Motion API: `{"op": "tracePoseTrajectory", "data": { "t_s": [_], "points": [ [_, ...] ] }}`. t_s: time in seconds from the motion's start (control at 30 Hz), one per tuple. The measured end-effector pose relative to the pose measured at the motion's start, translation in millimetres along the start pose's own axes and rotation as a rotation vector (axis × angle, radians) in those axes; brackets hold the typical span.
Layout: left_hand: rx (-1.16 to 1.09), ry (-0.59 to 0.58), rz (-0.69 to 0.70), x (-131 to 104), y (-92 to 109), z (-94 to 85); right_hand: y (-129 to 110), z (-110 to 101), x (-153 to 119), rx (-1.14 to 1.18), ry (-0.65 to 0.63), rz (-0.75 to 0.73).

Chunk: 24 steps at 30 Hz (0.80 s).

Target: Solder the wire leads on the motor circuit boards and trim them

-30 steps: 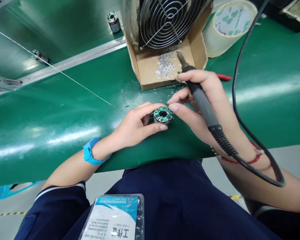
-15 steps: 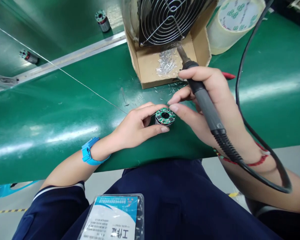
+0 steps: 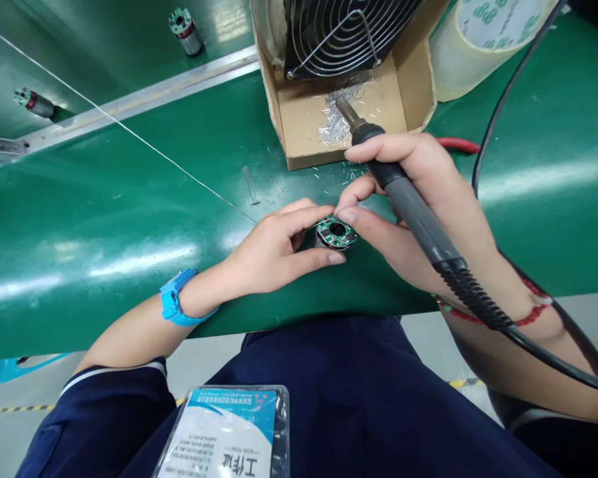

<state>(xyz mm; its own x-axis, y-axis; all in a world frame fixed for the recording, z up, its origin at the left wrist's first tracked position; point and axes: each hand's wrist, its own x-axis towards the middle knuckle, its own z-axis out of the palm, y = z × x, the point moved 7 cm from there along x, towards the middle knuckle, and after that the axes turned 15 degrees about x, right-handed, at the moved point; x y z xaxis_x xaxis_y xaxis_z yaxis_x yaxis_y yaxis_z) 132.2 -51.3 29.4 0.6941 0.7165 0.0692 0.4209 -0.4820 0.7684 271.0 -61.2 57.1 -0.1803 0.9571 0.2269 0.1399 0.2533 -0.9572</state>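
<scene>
Grips motor (image 3: 335, 241) in loosely curled left hand (image 3: 276, 252) over glossy green counter (image 3: 129, 199), at 6 o'clock from cardboard box (image 3: 299, 119); wraps right hand (image 3: 448, 206) round soldering iron (image 3: 418, 216). Shows grey floor (image 3: 4, 435) at 8 o'clock.

Green worktop (image 3: 129, 199): brightly lit; white glare streaks at left and right of frame.
Upper right corner: dark, detail lost.
Badge (image 3: 222, 431): small print unresolved.

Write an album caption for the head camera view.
A left hand grips a small circuit-topped cylinder at a green workbench while the right hand holds a soldering iron, a fan beyond.
</scene>
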Motion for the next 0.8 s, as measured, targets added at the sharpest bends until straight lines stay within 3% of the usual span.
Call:
{"op": "tracePoseTrajectory", "data": {
  "t_s": [0.17,0.37,0.47,0.57,0.67,0.73,0.8],
  "points": [
    [0.027,0.006,0.037,0,2,-0.1,1,1,1,-0.009,0.002,-0.032],
    [0.067,0.041,-0.029,1,-4,-0.5,7,2,-6,0.024,0.031,-0.036],
    [0.221,0.088,-0.085,1,-4,-2.1,7,6,-12,-0.158,0.048,-0.066],
    [0.347,0.036,-0.129,2,-6,-8.5,8,12,-13,-0.425,0.014,-0.11],
    [0.392,0.144,-0.154,8,-24,-47.2,21,12,-10,-0.646,-0.02,-0.09],
    [0.437,0.355,-0.232,14,-55,-94.1,32,13,-8,-0.733,-0.058,-0.082],
    [0.489,0.556,-0.351,22,-99,-143.6,38,15,-7,-0.742,-0.086,-0.118]
  ]
}}
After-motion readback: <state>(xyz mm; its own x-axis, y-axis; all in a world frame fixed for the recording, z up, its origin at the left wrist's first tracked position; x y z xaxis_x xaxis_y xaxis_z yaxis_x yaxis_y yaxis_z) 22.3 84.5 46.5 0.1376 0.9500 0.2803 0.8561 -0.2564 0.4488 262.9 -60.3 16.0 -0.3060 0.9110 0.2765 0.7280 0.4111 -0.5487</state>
